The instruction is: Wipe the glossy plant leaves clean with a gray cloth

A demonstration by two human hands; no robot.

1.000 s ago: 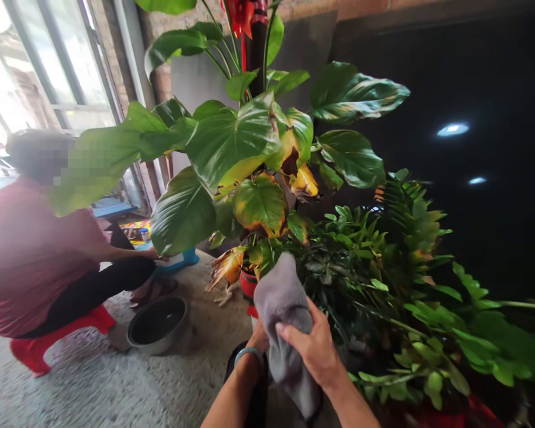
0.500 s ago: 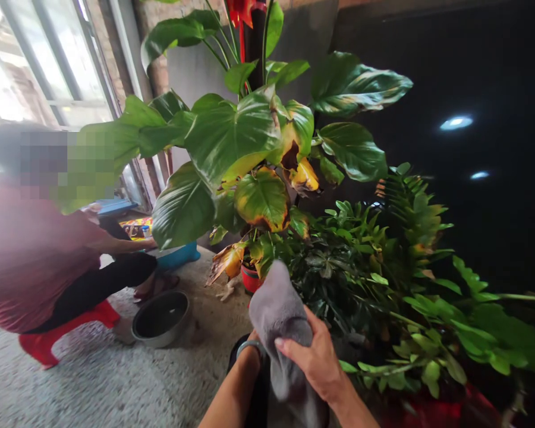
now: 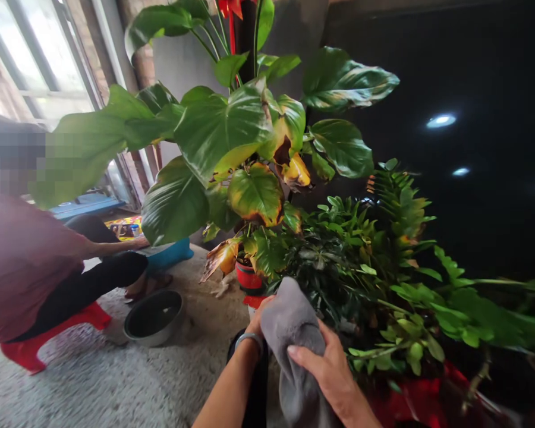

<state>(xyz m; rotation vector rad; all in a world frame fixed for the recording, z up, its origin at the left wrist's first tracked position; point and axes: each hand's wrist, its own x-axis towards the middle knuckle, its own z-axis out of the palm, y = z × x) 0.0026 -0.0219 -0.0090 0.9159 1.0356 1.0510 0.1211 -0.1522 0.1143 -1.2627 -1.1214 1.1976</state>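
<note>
One person [image 3: 31, 255] in a pink top sits at far left on one red stool [image 3: 57, 330], partly behind a broad leaf [image 3: 87, 148]. Right of the stool, one grey basin [image 3: 157, 340] stands on the rough floor [image 3: 116, 395], with one blue tub [image 3: 172, 254] behind it. Next comes one tall plant [image 3: 223, 128], several lower leaves yellowed and browned, in one red pot [image 3: 248, 279] that they partly cover. Below it, the left hand [image 3: 257, 316], a bangle [image 3: 248, 337] on its wrist, meets one cloth [image 3: 290, 324], which hides its fingers, so its grip I cannot tell. The cloth is between the two hands: grey, soft, bunched, peaked on top, folded below. The right hand [image 3: 327, 361] is clamped on it, thumb in front. Rightward, lower greenery [image 3: 352, 244] crowds against a dark wall [image 3: 485, 83] with three bright spots [image 3: 441, 121]
</note>
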